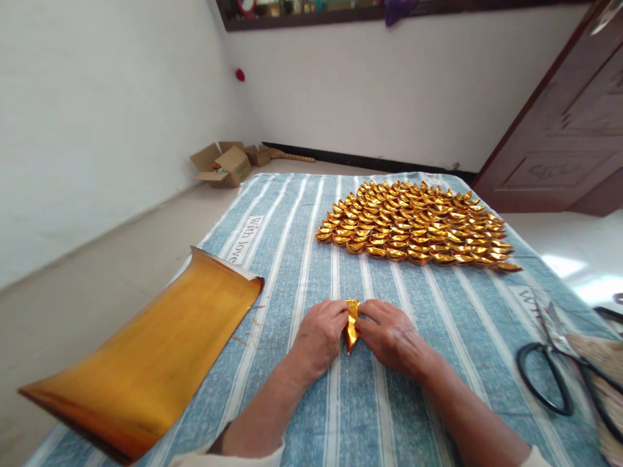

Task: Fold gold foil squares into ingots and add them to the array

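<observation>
A small folded piece of gold foil paper (351, 322) stands between my two hands on the blue-and-white striped cloth (272, 246). My left hand (318, 337) pinches its left side and my right hand (389, 334) pinches its right side. Both hands rest on the cloth near the front middle of the table.
Many folded gold paper ingots (413, 224) lie in tight rows at the back right. A curled stack of gold foil sheets (146, 363) overhangs the table's left edge. Black-handled scissors (549, 370) and a straw item (606, 376) lie at the right. Cardboard boxes (224, 165) sit on the floor.
</observation>
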Available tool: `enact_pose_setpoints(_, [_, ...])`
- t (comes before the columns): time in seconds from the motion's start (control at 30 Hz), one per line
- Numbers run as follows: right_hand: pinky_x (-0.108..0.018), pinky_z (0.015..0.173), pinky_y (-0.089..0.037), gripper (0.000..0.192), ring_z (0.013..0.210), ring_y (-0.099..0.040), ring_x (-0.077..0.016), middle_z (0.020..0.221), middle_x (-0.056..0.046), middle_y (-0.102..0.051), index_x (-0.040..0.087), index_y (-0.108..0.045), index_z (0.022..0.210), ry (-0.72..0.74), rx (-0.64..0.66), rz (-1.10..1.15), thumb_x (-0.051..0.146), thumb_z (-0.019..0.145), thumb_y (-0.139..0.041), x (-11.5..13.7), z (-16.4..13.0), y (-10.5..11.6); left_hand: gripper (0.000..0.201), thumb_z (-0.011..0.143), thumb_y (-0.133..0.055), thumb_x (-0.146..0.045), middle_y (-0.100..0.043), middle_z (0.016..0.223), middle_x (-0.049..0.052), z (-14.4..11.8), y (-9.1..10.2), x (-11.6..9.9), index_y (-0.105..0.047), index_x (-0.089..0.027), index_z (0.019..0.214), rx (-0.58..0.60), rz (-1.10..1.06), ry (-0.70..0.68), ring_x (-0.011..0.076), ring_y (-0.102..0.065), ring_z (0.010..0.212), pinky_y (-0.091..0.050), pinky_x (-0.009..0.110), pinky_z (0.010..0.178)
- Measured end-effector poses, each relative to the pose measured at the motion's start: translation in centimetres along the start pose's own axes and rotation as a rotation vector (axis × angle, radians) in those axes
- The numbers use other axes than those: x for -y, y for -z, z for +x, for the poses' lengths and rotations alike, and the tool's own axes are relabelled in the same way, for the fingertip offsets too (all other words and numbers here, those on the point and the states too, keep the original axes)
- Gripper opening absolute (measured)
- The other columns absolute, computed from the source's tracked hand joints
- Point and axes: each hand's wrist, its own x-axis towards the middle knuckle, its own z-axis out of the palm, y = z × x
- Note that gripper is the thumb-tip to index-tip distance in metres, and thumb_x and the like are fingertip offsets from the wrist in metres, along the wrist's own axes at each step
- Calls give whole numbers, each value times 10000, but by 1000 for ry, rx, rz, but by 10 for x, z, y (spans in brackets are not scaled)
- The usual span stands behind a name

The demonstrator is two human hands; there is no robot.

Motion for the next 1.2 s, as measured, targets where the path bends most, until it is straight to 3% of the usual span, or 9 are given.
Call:
enact_pose_setpoints(0.23, [-298,673,-407,164,769,-492,-171,834,-48,-570,197,-589,792,11,10,-32,135,895,-478,3,1,3,182,886,-521,-106,-635,1076,45,-3,6,-1,-633,-183,1008,-10,-61,-2,212,-538,1052,-441,391,943])
enact_pose_setpoints(0.53, [-372,788,-496,111,1007,-521,-233,1127,-97,-554,207,-618,873,-19,41,31,139,859,-531,2,2,4,171,868,-562,-121,-656,1040,42,-2,-1,9,-684,-191,965,-69,-159,48,213,-560,994,-442,397,894])
enact_pose_setpoints(0.87, [-419,879,-498,142,1074,-534,-241,1186,-100,-537,220,-678,847,-183,-59,201,207,881,-541,8,1,0,148,774,-691,-116,-680,993,12,1,1,12,-707,-215,883,-61,-273,136,199,-585,934,-448,377,842])
enact_pose_setpoints(1.2, [-478,941,-451,142,1121,-527,-261,1166,-103,-575,220,-696,836,-345,-156,313,202,856,-557,10,-1,-17,190,779,-674,-114,-674,1032,19,3,2,13,-680,-217,939,-16,-281,163,212,-571,981,-435,379,858])
